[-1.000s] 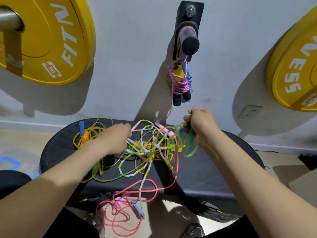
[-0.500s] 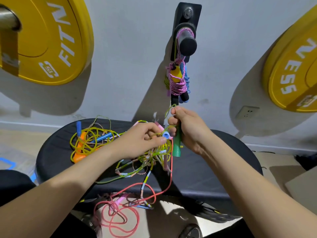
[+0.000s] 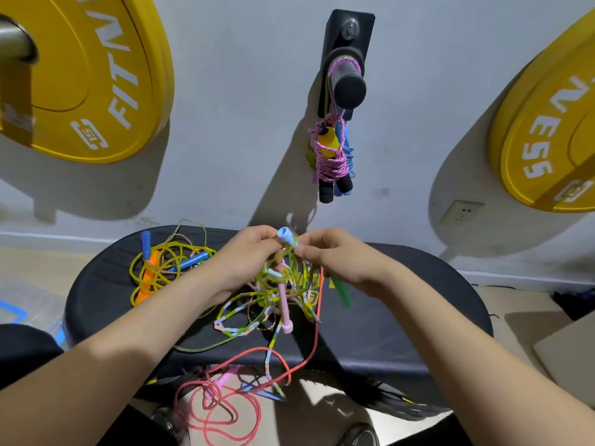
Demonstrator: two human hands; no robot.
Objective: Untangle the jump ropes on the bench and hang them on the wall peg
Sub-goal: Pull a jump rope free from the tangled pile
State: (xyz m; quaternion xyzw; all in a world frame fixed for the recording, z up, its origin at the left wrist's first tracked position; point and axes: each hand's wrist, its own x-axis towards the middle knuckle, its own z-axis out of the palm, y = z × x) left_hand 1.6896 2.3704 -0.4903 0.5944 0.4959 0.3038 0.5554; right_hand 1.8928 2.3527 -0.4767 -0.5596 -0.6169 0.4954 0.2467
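Evidently both hands meet at the top of the knot so that its weight can pull the loops apart. The left hand (image 3: 248,255) is pinched closed on the pale blue plastic handle (image 3: 287,237) at the crown of the tangle, and the right hand (image 3: 335,252) is curled shut just beside it, fingers on the same handle's lower end while a green plastic handle (image 3: 341,289) sticks out below its palm (whether that one is gripped or merely trapped against the palm I cannot tell). Held up like this, the bundle of yellow-green cords and pastel beaded rope (image 3: 273,294) hangs off the black padded tabletop (image 3: 402,304), and a pink plastic handle (image 3: 285,309) dangles straight down through it, which shows which strand is already free to slide.

A thin red cord (image 3: 317,329) runs from the bundle over the tabletop's front edge to loose coils on the floor, so gravity keeps it out of the knot. A second clump, the yellow cord with blue and orange handles (image 3: 161,268), lies well apart at the left of the tabletop, probably set aside to be dealt with separately.

On the wall above, the black cylindrical wall peg (image 3: 347,82) already carries a wound pink-purple rope bundle (image 3: 331,156), leaving the peg's outer end bare for more. I judge the untangling only partly done.
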